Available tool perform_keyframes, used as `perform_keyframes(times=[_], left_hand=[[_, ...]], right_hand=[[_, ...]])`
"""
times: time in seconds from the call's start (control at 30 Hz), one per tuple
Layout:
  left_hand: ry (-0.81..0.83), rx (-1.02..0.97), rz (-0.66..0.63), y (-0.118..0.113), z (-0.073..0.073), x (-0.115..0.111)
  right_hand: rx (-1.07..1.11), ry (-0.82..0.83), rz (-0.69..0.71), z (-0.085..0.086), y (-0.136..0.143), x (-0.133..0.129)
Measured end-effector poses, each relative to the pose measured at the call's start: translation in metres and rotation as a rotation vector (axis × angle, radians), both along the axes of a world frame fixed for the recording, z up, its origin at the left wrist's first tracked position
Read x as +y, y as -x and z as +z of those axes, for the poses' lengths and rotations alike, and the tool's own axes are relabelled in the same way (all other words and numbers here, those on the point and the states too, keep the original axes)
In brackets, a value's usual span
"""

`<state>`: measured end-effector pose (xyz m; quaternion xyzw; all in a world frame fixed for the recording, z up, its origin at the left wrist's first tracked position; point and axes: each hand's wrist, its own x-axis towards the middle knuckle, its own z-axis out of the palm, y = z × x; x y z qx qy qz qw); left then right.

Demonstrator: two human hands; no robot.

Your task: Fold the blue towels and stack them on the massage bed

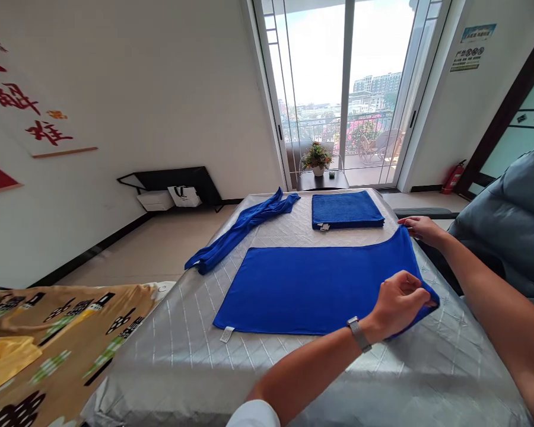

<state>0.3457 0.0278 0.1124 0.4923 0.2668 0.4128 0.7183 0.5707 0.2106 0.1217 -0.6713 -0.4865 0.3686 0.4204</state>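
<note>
A blue towel [302, 290] lies spread on the silver quilted mattress, a white tag at its near left corner. My left hand [398, 302], with a watch on the wrist, pinches the towel's near right corner. Its far right corner is between the fingers of my right hand [422, 230]. That right edge is lifted a little, while the rest rests flat. Beyond it sits a neat stack of folded blue towels [347, 209] with white tags showing. A loose, crumpled blue towel [244, 228] stretches along the mattress's left side.
The silver mattress [173, 350] fills the middle. A patterned brown cloth [129, 308] lies at lower left, a grey sofa [511, 219] stands at right. Behind are a small table with a potted plant [318, 159], a glass sliding door and a fire extinguisher [453, 177].
</note>
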Motion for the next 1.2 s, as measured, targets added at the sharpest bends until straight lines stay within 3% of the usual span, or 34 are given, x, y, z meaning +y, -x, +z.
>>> perform_keyframes(times=[0.07, 0.17, 0.23, 0.37, 0.5, 0.63, 0.77, 0.9, 1.03, 1.2], left_hand=[[-0.052, -0.01, 0.088, 0.045, 0.009, 0.0], [-0.17, 0.132, 0.298, 0.124, 0.022, -0.006], [-0.196, 0.209, 0.445, 0.179, 0.026, -0.016], [-0.21, 0.376, 0.774, 0.282, 0.022, -0.041], [-0.235, 0.739, 1.077, 0.37, -0.002, -0.054], [-0.25, 1.311, 1.077, 0.418, -0.038, -0.056], [-0.314, 1.614, 1.023, 0.429, -0.066, -0.055], [-0.352, 1.621, 1.027, 0.429, -0.077, -0.054], [-0.363, 1.57, 1.042, 0.433, -0.083, -0.054], [-0.35, 1.531, 1.031, 0.439, -0.083, -0.051]], right_hand=[[0.095, -0.037, 0.065, 0.011, 0.03, 0.005], [0.233, -0.137, 0.224, 0.028, 0.096, 0.016], [0.235, -0.246, 0.339, 0.037, 0.152, 0.025], [-0.003, -0.479, 0.454, 0.043, 0.286, 0.047], [-0.302, -0.588, 0.571, 0.02, 0.419, 0.062], [-0.575, -0.423, 0.714, -0.025, 0.504, 0.062], [-0.665, -0.321, 0.754, -0.063, 0.529, 0.061], [-0.705, -0.296, 0.77, -0.073, 0.531, 0.067], [-0.676, -0.324, 0.791, -0.062, 0.529, 0.067], [-0.548, -0.455, 0.84, -0.024, 0.496, 0.054]])
